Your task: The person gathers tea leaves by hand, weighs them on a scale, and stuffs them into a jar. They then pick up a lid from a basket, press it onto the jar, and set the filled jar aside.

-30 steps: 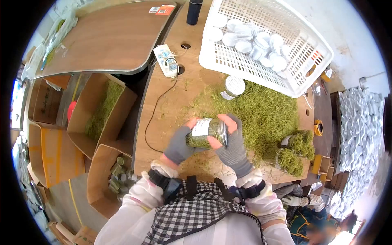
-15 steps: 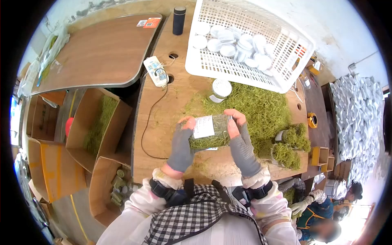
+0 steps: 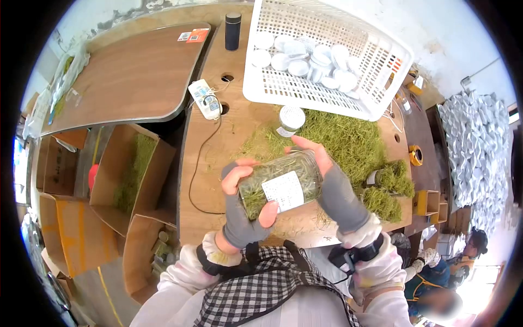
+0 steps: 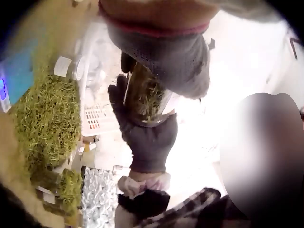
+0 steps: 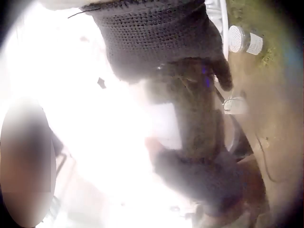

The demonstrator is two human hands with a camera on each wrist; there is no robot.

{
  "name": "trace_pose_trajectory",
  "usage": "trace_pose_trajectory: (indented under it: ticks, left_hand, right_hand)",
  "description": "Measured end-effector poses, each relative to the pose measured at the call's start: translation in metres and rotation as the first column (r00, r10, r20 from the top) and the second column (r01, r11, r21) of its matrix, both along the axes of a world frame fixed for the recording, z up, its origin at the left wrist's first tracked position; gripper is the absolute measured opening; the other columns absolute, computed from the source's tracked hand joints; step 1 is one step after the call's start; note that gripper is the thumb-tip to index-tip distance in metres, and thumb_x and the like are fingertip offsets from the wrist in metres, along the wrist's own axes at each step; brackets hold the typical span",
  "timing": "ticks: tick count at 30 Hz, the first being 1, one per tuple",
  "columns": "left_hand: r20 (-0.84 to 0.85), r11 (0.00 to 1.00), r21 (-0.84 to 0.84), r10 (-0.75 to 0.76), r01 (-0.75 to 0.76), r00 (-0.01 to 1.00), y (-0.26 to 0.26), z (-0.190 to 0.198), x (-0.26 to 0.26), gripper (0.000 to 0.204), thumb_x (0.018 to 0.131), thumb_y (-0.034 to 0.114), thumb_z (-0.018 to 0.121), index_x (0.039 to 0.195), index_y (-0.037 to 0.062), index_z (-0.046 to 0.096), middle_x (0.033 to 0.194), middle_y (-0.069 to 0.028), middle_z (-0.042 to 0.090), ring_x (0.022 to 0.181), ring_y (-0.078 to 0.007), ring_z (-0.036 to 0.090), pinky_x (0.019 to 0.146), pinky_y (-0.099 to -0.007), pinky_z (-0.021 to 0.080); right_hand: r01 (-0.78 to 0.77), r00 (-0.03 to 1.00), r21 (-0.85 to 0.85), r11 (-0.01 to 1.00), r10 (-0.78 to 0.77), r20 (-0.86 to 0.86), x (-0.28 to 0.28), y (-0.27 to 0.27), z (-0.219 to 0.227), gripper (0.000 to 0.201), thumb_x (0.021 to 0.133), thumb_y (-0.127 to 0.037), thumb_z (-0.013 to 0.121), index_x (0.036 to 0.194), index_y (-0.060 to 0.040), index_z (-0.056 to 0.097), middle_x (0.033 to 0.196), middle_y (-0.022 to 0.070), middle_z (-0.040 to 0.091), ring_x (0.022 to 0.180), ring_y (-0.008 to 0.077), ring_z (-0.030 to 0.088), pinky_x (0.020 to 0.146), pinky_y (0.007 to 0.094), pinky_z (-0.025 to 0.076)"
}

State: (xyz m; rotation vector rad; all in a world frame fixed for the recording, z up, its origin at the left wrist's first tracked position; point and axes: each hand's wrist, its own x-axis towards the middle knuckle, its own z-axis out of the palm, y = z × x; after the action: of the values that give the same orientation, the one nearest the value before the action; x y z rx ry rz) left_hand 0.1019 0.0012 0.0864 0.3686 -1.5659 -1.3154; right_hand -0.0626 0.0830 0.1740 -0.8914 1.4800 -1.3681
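Observation:
A clear jar (image 3: 255,188) packed with green dried herb, a white label (image 3: 283,191) on its side, lies tilted between both hands above the table. My left hand (image 3: 242,207), in a grey fingerless glove, grips its left end, thumb pressed by the label. Around the right end curls my right hand (image 3: 340,193), gloved alike, fingers over the upper edge; that end is hidden by the palm. In the left wrist view the jar (image 4: 149,97) shows between the two gloves. Just beyond the hands stands a white-lidded jar (image 3: 292,118) beside a heap of herb (image 3: 348,139).
A white plastic basket (image 3: 321,109) at the back holds several white lids (image 3: 298,67). Jars overflowing with herb (image 3: 382,204) stand at the right. A power strip (image 3: 205,99), its cord and a dark flask (image 3: 232,32) are on the left; cardboard boxes (image 3: 79,234) sit below. Another person is at lower right.
The jar has come closer to the body and tilted, its right end rising. My left thumb has moved onto its front, and my right hand now covers the end where a silver rim showed earlier.

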Motion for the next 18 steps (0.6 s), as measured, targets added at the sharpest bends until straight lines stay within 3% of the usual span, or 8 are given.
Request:
trace_pose_trajectory:
  ticks: [3, 5, 6, 8, 10, 12, 14, 18]
  left_hand:
    - [-0.17, 0.879, 0.469, -0.004, 0.084, 0.985, 0.016, 0.025, 0.001, 0.064, 0.09, 0.026, 0.072, 0.138, 0.0019, 0.037, 0.133, -0.0196, 0.045, 0.117, -0.0283, 0.053, 0.099, -0.0404, 0.046]
    - [-0.143, 0.825, 0.549, -0.067, 0.135, 0.987, 0.017, 0.008, 0.005, 0.062, 0.089, 0.024, 0.072, 0.137, 0.0017, 0.04, 0.128, -0.0202, 0.048, 0.115, -0.0296, 0.054, 0.097, -0.0403, 0.047]
    - [-0.133, 0.767, 0.616, -0.124, 0.18, 0.983, 0.014, -0.002, 0.005, 0.059, 0.089, 0.023, 0.073, 0.135, 0.0016, 0.043, 0.123, -0.0208, 0.051, 0.112, -0.0308, 0.056, 0.095, -0.0403, 0.048]
    - [-0.13, 0.699, 0.676, -0.196, 0.231, 0.972, 0.013, 0.0, 0.003, 0.056, 0.089, 0.021, 0.074, 0.134, 0.0014, 0.045, 0.119, -0.0214, 0.054, 0.11, -0.032, 0.057, 0.093, -0.0402, 0.049]
    - [0.231, 0.984, -0.17, 0.088, -0.048, 0.969, 0.013, 0.018, 0.004, 0.056, 0.091, 0.019, 0.071, 0.137, 0.0038, 0.042, 0.12, -0.0186, 0.053, 0.112, -0.03, 0.054, 0.098, -0.0465, 0.046]
    - [0.27, 0.957, -0.286, 0.137, -0.056, 0.953, 0.01, 0.018, 0.002, 0.052, 0.093, 0.019, 0.069, 0.135, 0.0043, 0.043, 0.117, -0.0153, 0.052, 0.109, -0.025, 0.054, 0.094, -0.041, 0.048]
    - [0.178, 0.929, 0.352, -0.19, 0.117, 0.966, 0.005, 0.007, 0.001, 0.052, 0.096, 0.026, 0.07, 0.135, 0.0051, 0.042, 0.118, -0.0117, 0.051, 0.106, -0.0187, 0.054, 0.089, -0.0344, 0.051]
    - [-0.111, 0.629, 0.754, -0.162, 0.19, 0.98, -0.012, -0.011, -0.006, 0.046, 0.102, 0.025, 0.065, 0.136, 0.0074, 0.041, 0.116, -0.0093, 0.055, 0.104, -0.0158, 0.057, 0.087, -0.0309, 0.052]
  right_hand:
    - [0.068, 0.972, -0.123, 0.99, -0.093, -0.214, 0.011, 0.001, -0.011, 0.048, 0.112, -0.032, 0.036, 0.147, -0.0027, 0.049, 0.138, 0.0124, 0.056, 0.126, 0.0211, 0.053, 0.11, 0.0339, 0.04]
    - [0.0, 0.553, -0.262, 0.965, -0.218, -0.804, 0.033, 0.009, -0.002, 0.043, 0.109, -0.025, 0.036, 0.139, -0.0003, 0.054, 0.135, 0.0155, 0.057, 0.124, 0.0241, 0.054, 0.108, 0.0342, 0.042]
    - [-0.001, 0.554, -0.263, 0.965, -0.218, -0.804, 0.031, 0.008, -0.007, 0.043, 0.109, -0.025, 0.036, 0.139, -0.0003, 0.054, 0.135, 0.0155, 0.057, 0.124, 0.0241, 0.054, 0.108, 0.0342, 0.042]
    - [0.151, 0.943, -0.108, 0.983, -0.176, -0.281, 0.016, 0.008, -0.027, 0.043, 0.109, -0.027, 0.036, 0.136, -0.0001, 0.056, 0.131, 0.0141, 0.061, 0.117, 0.0228, 0.058, 0.103, 0.0342, 0.046]
    - [0.138, 0.983, -0.001, 0.99, -0.137, 0.126, 0.003, 0.011, -0.043, 0.045, 0.11, -0.031, 0.037, 0.136, -0.0005, 0.057, 0.128, 0.0122, 0.064, 0.114, 0.0215, 0.063, 0.1, 0.0343, 0.05]
    - [0.048, 0.938, 0.042, 0.998, -0.06, 0.342, -0.004, 0.016, -0.06, 0.051, 0.11, -0.039, 0.04, 0.141, -0.001, 0.053, 0.127, 0.0112, 0.066, 0.115, 0.0205, 0.065, 0.1, 0.0346, 0.054]
    - [0.048, 0.814, 0.125, 0.991, -0.111, 0.569, -0.003, 0.013, -0.053, 0.06, 0.11, -0.047, 0.039, 0.147, -0.0009, 0.046, 0.133, 0.0128, 0.063, 0.121, 0.0228, 0.063, 0.1, 0.0395, 0.055]
    - [0.062, 0.965, -0.009, 0.998, -0.062, -0.255, -0.006, 0.027, -0.057, 0.061, 0.107, -0.043, 0.055, 0.145, 0.0028, 0.043, 0.137, 0.0134, 0.058, 0.112, 0.0243, 0.065, 0.091, 0.0381, 0.058]
